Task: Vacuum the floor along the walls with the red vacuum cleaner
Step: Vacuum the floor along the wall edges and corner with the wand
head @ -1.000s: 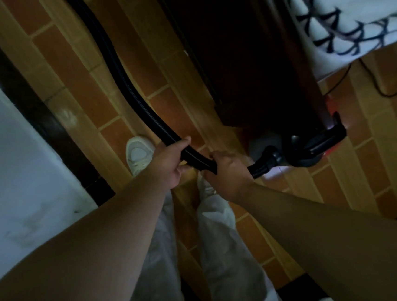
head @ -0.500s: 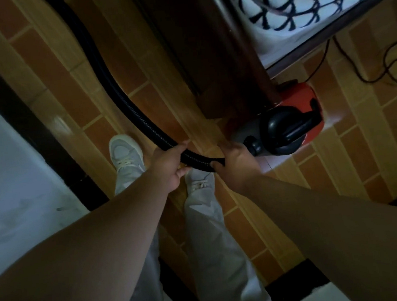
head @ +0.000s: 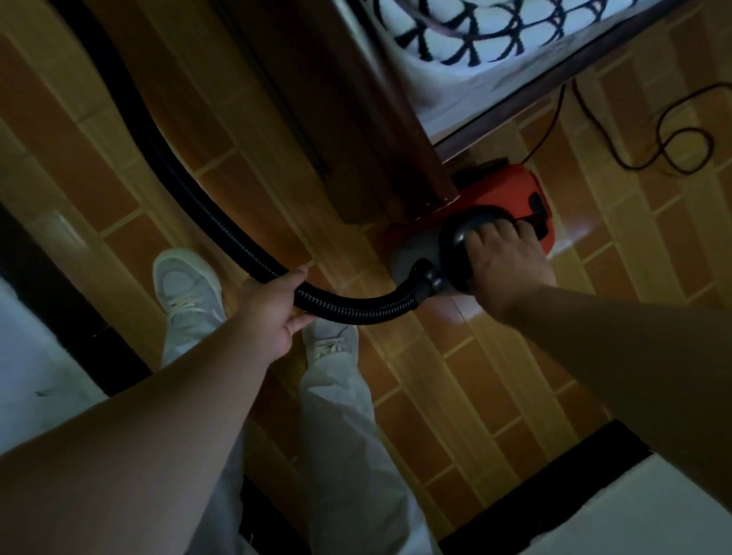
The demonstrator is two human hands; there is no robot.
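While the left hand curls round the black hose at the frame's centre, the right hand closes over the black handle atop the red vacuum cleaner. The cleaner sits right of centre on the tiled floor, against a dark wooden bed frame. A cord loops at the upper right.

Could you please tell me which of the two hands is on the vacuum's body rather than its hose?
The right hand: its fingers curl over the vacuum's black handle, whereas the left hand grips the hose.
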